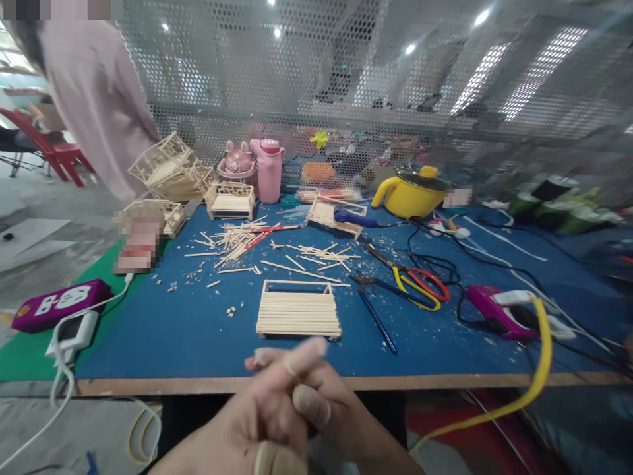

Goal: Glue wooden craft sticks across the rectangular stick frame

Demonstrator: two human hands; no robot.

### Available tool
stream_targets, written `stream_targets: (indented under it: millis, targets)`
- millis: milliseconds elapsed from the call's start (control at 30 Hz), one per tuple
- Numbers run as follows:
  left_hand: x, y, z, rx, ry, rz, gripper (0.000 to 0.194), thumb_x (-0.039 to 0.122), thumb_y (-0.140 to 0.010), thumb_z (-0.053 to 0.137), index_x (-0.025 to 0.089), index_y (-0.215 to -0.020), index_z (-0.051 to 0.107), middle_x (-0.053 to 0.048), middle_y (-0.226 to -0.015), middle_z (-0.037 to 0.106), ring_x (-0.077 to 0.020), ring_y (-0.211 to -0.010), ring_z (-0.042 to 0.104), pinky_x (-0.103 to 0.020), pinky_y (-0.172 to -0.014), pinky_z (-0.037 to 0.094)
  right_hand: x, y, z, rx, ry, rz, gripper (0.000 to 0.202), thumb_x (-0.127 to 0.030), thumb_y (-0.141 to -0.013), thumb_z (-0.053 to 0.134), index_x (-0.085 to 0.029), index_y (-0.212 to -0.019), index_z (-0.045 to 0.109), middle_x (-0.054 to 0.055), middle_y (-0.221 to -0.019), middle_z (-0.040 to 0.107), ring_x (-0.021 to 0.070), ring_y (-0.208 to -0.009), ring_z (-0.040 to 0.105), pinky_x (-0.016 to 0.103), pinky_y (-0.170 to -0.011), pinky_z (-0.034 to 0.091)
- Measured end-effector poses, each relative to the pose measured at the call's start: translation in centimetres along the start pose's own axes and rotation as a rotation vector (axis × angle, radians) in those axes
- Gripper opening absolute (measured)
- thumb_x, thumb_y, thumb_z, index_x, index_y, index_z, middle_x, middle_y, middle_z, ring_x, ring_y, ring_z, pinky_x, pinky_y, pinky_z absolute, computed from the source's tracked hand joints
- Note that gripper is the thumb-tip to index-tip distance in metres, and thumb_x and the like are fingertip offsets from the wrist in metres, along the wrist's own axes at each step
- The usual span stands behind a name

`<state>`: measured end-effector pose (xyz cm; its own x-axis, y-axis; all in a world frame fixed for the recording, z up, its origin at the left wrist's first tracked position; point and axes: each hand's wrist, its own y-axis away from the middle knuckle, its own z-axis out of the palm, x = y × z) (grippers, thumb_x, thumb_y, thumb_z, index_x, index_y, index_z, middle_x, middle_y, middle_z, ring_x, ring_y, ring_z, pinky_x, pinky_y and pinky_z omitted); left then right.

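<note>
My left hand (267,419) and my right hand (341,402) are clasped together at the table's front edge, fingers crossed over each other. Pale covers wrap several fingertips and thumbs. No object shows between the hands. Just beyond them stands a small slatted bench made of thin wooden sticks (298,313), with a raised rail along its far side. Right of it lie pliers with dark blue handles (376,310) and scissors with red and yellow handles (415,284). Behind the bench, loose wooden sticks (242,244) are scattered in piles.
A glue gun (353,218) rests by another stick model (321,214). More stick models (230,201) stand at the back left, near a pink bottle (270,171). There are a yellow pot (413,194), purple power strips (494,310) and trailing cables. A person (93,92) stands at left.
</note>
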<state>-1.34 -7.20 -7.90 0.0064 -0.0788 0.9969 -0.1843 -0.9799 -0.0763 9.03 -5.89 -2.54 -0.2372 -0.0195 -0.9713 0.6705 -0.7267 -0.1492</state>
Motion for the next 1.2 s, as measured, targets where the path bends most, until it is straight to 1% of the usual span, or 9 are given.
stream_targets:
  millis: [133,233,333,467,733,867,1000,1100,1200]
  targets:
    - [1.3,-0.8,-4.1,0.235,-0.494,0.05,0.083,0.062,-0.08,0.055,0.024,-0.148,0.026,-0.019,-0.138,0.051,-0.0371,-0.128,0.046,-0.056,-0.097,0.041,0.2,2.2,-3.2,0.386,0.333,-0.091,0.032,-0.043,-0.09,0.053,-0.021,-0.109,0.064,0.008,-0.093,0.068,0.0183,-0.08,0.064,0.03,-0.07,0.053]
    - [2.2,-1.2,-6.5,0.404,-0.956,0.08,0.077,0.061,-0.082,0.053,0.022,-0.146,0.033,-0.019,-0.152,0.033,-0.0411,-0.139,0.026,-0.065,-0.104,0.027,0.5,2.3,-5.8,0.628,0.922,-0.193,0.036,-0.039,-0.089,0.055,-0.021,-0.119,0.059,0.012,-0.112,0.063,0.0264,-0.103,0.058,0.042,-0.087,0.049]
    - [2.4,-1.6,-6.9,0.361,-1.253,0.095,0.063,0.057,-0.088,0.047,0.026,-0.142,0.04,-0.014,-0.157,0.023,-0.043,-0.143,0.015,-0.074,-0.103,0.017,1.0,1.0,-7.6,0.51,1.422,-0.147,0.073,-0.056,-0.081,0.059,-0.017,-0.14,0.042,0.022,-0.145,0.038,0.0405,-0.132,0.035,0.06,-0.101,0.035]
    - [2.0,-2.1,-6.1,0.295,-1.35,0.063,0.054,0.047,-0.096,0.034,0.024,-0.145,0.036,-0.011,-0.155,0.027,-0.0406,-0.143,0.017,-0.076,-0.101,0.017,1.3,-0.6,-8.1,0.36,1.678,-0.041,0.062,-0.053,-0.092,0.04,-0.018,-0.142,0.041,0.021,-0.154,0.024,0.043,-0.139,0.022,0.067,-0.101,0.029]
    - [1.8,-2.4,-6.2,0.231,-1.338,0.064,0.059,0.049,-0.097,0.026,0.012,-0.142,0.037,-0.016,-0.148,0.039,-0.0361,-0.14,0.03,-0.078,-0.103,0.012,1.9,-1.0,-7.5,0.44,1.776,-0.027,0.05,-0.041,-0.096,0.034,-0.014,-0.135,0.05,0.021,-0.148,0.038,0.0422,-0.136,0.031,0.067,-0.098,0.031]
    - [1.7,-2.4,-6.3,0.233,-1.35,0.085,0.06,0.05,-0.097,0.027,0.012,-0.141,0.038,-0.017,-0.147,0.04,-0.0356,-0.139,0.032,-0.076,-0.104,0.01,2.1,-0.9,-7.6,0.412,1.718,-0.045,0.052,-0.04,-0.096,0.032,-0.013,-0.14,0.043,0.023,-0.151,0.032,0.0419,-0.138,0.027,0.066,-0.101,0.029]
    - [1.4,-2.4,-6.3,0.262,-1.331,0.097,0.056,0.048,-0.096,0.031,0.015,-0.141,0.037,-0.017,-0.147,0.041,-0.0349,-0.139,0.032,-0.074,-0.105,0.009,1.9,-0.6,-7.6,0.497,1.57,-0.085,0.06,-0.043,-0.094,0.04,-0.012,-0.146,0.029,0.024,-0.154,0.024,0.0399,-0.142,0.02,0.065,-0.105,0.026]
    - [1.5,-2.4,-6.2,0.265,-1.287,0.063,0.053,0.045,-0.096,0.034,0.019,-0.142,0.035,-0.015,-0.148,0.041,-0.0355,-0.14,0.03,-0.076,-0.104,0.011,1.2,0.0,-7.4,0.564,1.362,-0.206,0.055,-0.039,-0.091,0.05,-0.016,-0.139,0.037,0.02,-0.141,0.043,0.0345,-0.132,0.039,0.055,-0.103,0.036]
    - [1.7,-2.2,-6.4,0.267,-1.21,0.026,0.052,0.042,-0.096,0.036,0.023,-0.144,0.03,-0.013,-0.15,0.039,-0.0342,-0.142,0.026,-0.074,-0.105,0.013,0.3,0.7,-7.1,0.569,1.17,-0.243,0.046,-0.03,-0.09,0.052,-0.02,-0.134,0.042,0.008,-0.1,0.061,0.021,-0.091,0.06,0.036,-0.083,0.051]
